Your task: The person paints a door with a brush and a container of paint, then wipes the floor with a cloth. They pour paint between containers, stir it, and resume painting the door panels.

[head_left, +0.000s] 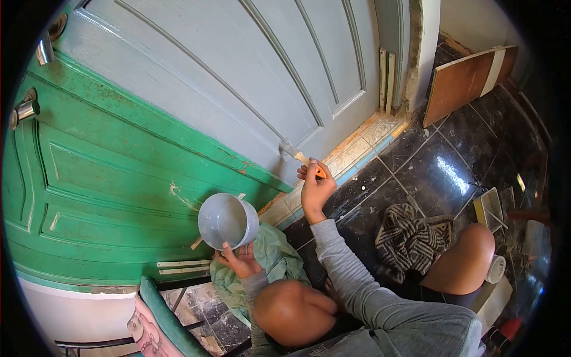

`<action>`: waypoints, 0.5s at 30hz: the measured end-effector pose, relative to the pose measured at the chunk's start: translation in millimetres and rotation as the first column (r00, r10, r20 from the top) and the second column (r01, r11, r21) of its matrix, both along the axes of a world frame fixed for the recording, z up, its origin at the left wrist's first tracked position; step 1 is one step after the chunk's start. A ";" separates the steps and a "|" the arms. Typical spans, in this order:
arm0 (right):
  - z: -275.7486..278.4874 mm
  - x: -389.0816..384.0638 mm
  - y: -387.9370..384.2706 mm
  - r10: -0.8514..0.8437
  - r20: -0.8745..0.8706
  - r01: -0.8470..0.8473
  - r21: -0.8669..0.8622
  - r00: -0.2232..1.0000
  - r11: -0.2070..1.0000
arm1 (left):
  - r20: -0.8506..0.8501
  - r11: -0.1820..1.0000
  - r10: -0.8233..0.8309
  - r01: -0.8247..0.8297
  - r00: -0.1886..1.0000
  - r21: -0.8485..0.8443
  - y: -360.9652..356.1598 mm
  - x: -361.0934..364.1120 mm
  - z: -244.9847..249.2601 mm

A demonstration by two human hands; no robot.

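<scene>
The right hand (318,189) is closed around the orange handle of a paintbrush with pale bristles (301,157), its fingers curled in and its thumb side uppermost. The brush slants up and to the left out of the fist, and its bristle end meets the light grey panelled door (232,65) at the lower corner of a long raised moulding strip. The right arm, in a grey long sleeve (354,262), reaches forward and away from the body; the forearm runs up at a slant, and the wrist is slightly bent toward the door.

The left hand (239,262) is partly open, cupped beneath a round grey paint-coated bowl (252,225), with the thumb up against its near side and the fingers underneath. That arm is bent and drawn in close, its forearm rising beside a bare, bent knee (288,309). The bowl is tilted so its inside faces the camera, and it hangs in front of the green panelled door (119,172), lower than the brush and to its left.

Under the bowl a crumpled pale green cloth (279,259) spreads beside the knee. A dark brown patterned cloth (410,241) lies on the black tiled floor (410,146), to the right of the right forearm.
</scene>
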State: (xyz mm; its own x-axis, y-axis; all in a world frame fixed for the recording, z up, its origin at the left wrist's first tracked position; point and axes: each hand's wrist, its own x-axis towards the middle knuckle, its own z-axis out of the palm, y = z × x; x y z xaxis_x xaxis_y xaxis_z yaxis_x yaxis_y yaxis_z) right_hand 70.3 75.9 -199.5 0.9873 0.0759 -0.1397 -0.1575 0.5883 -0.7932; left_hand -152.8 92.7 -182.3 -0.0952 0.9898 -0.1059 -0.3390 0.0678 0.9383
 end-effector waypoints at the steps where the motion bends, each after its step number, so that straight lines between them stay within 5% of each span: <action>1: 6.0 1.2 -2.9 -0.005 -0.021 0.004 -0.034 1.000 0.999 | -0.005 1.000 -0.003 0.003 1.000 0.001 -0.3 0.9 -0.6; 4: 81.4 15.0 15.6 -0.046 0.238 0.033 0.057 0.970 0.998 | -0.002 1.000 0.009 -0.009 1.000 0.000 -1.4 -0.8 -2.0; 6: 152.6 20.5 13.8 -0.077 0.337 -0.022 0.282 0.938 0.959 | 0.009 1.000 0.014 -0.014 1.000 0.013 2.0 -0.5 1.9; 8: 154.0 25.4 18.1 -0.099 0.310 -0.018 0.354 0.945 0.935 | 0.023 1.000 0.014 -0.014 1.000 0.026 3.4 1.0 6.6; 13: 6.9 26.1 7.9 -0.035 0.000 0.035 0.172 0.999 0.985 | 0.014 1.000 0.004 -0.004 1.000 0.021 3.3 2.7 4.9; 15: -12.6 29.7 -5.8 -0.048 -0.057 0.052 0.074 0.997 0.996 | 0.009 1.000 0.005 -0.005 1.000 -0.002 2.0 3.7 3.0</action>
